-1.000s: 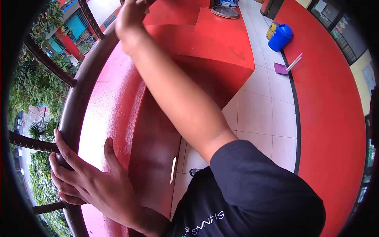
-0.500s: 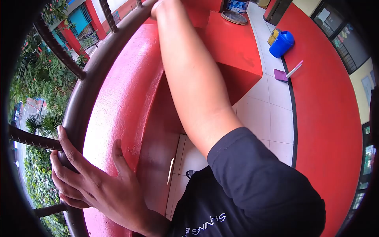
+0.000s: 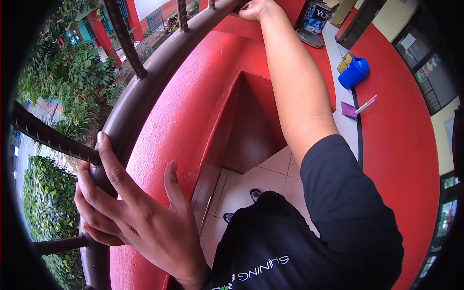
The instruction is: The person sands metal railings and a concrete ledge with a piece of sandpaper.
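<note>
Brown rail (image 3: pixel 157 73) meets the left hand (image 3: pixel 150 217), near, fingers spread; right hand (image 3: pixel 257 9), far and apart, grip unclear.

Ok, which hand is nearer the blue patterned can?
Right. The right hand is at the brown metal rail, left of the can in view; the left hand is farther, lower along that rail.

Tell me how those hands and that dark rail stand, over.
Left hand open, resting on dark rail. Right hand at rail, partly out of frame. Ribbed bars join rail's outer side.
</note>
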`<state>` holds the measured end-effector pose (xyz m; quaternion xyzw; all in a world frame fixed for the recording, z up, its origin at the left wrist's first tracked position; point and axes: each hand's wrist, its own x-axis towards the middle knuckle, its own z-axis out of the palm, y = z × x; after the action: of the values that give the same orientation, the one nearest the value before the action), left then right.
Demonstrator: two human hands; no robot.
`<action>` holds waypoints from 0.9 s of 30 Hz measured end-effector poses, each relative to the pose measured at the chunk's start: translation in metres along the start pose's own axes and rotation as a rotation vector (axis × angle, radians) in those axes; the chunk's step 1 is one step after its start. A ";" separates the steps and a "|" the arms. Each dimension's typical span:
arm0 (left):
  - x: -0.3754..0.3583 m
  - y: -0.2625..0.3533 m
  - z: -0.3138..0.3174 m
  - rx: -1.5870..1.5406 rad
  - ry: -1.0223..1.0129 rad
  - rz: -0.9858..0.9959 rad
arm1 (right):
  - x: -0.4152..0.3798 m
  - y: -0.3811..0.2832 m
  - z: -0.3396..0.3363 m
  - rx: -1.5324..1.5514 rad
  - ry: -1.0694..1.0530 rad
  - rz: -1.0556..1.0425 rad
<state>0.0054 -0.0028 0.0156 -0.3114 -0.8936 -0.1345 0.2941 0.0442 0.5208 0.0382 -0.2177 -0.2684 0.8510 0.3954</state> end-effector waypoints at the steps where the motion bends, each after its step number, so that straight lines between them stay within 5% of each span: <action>1: 0.000 -0.001 0.000 0.002 -0.009 0.006 | -0.007 -0.004 0.011 0.021 0.139 -0.025; 2: 0.000 -0.002 0.000 0.006 -0.019 0.013 | -0.013 -0.008 0.023 0.096 0.301 0.024; 4: 0.001 -0.002 0.000 0.016 -0.021 -0.005 | 0.009 0.010 0.024 -0.021 0.263 -0.171; 10: 0.003 -0.003 -0.002 -0.020 -0.037 -0.006 | -0.010 0.026 0.017 -0.066 0.113 -0.111; 12: 0.003 -0.004 -0.004 -0.050 -0.059 0.000 | -0.025 0.024 0.030 0.035 0.219 -0.080; 14: 0.006 -0.003 -0.006 -0.022 -0.075 -0.013 | -0.033 0.047 0.048 -0.166 0.235 -0.279; 18: 0.001 -0.006 -0.003 -0.063 -0.064 -0.004 | -0.108 0.080 0.054 -0.011 0.004 -0.063; 21: 0.000 -0.006 -0.003 -0.083 -0.047 0.004 | -0.019 0.041 0.001 0.202 -0.141 -0.042; 24: -0.001 -0.008 -0.004 -0.097 -0.039 0.010 | -0.118 0.088 0.078 0.026 0.092 -0.206; 27: 0.001 -0.011 -0.002 -0.120 -0.040 0.013 | -0.134 0.114 0.070 0.045 -0.033 -0.066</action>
<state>-0.0010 -0.0116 0.0168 -0.3369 -0.8877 -0.1795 0.2576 0.0198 0.3335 0.0409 -0.1858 -0.2629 0.8467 0.4237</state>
